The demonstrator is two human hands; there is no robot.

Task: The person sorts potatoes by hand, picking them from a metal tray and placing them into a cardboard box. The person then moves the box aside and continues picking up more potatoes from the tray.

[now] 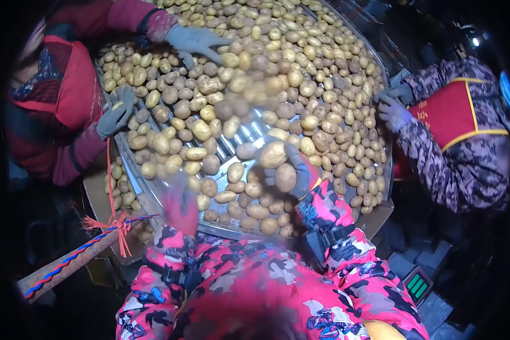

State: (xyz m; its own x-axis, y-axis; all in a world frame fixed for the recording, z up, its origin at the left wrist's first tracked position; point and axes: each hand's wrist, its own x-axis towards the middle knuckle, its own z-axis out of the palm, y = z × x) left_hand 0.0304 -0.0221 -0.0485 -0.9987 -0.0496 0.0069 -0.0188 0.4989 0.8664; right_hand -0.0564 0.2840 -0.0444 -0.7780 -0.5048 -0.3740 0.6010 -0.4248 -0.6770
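Your right hand [305, 173] is holding two potatoes [273, 154], its gloved fingers bending around them, just above the near part of the table [140, 182]. Your left hand [180, 205] is showing as a blur by the near left edge, so I cannot tell if it is pinching anything. The table's metal rim is curving close in front of your body. Between your hands, a shiny strip of bare metal [230, 168] is peeking through the potatoes, and ridged metal bars [243, 136] are showing behind it. Elsewhere, potatoes are crowding close together, leaving only small gaps.

The potatoes are looking round or egg-shaped, yellow and brown, some with dusty skins. On your left, a worker's glove [195, 42] is reaching over the pile. A rusty-looking pole [68, 265] is poking in below, with a twisted blue and red cord [73, 256] running along it.

On your right, another worker is wearing a red apron [450, 116]. Its yellow writing [422, 116] is too small to read.
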